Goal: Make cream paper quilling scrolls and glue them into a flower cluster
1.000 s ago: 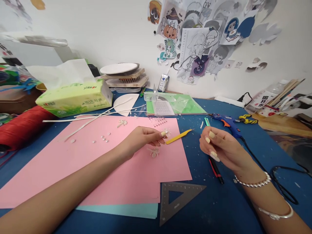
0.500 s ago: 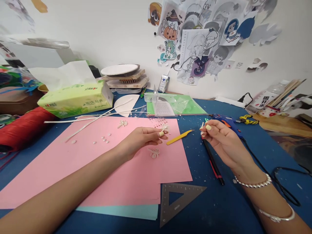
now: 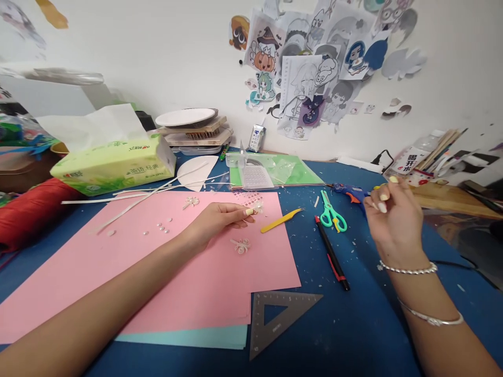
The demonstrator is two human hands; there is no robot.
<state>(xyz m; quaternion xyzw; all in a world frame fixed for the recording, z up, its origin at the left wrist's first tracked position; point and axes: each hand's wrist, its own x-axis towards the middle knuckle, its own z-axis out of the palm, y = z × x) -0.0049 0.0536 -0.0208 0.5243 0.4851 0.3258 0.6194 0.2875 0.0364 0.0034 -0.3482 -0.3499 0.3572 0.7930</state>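
Note:
My left hand (image 3: 226, 217) is closed, pinching a small white curled-paper ornament (image 3: 257, 207) over the pink paper (image 3: 188, 293). Below it lies a similar white ornament (image 3: 241, 246), and another curled-paper piece (image 3: 191, 202) is farther back. My right hand (image 3: 396, 222) is raised over the right side of the table, fingers loosely bent and apart, with nothing visible in them. Just behind it is a blue glue gun (image 3: 348, 191), partly covered by the hand. Green scissors (image 3: 332, 213) and a short white paper strip (image 3: 316, 201) lie to its left.
Yellow tweezers (image 3: 281, 221), a black pen (image 3: 332, 254) and a grey set square (image 3: 281, 320) lie around the paper's right side. Several white beads (image 3: 162, 228) rest on the pink sheet. A tissue pack (image 3: 113, 165) and red thread spool (image 3: 35, 212) stand left.
My right hand has moved right and up, away from the scissors, which now show fully. The short white strip it pinched now lies on the table. My left hand keeps its ornament.

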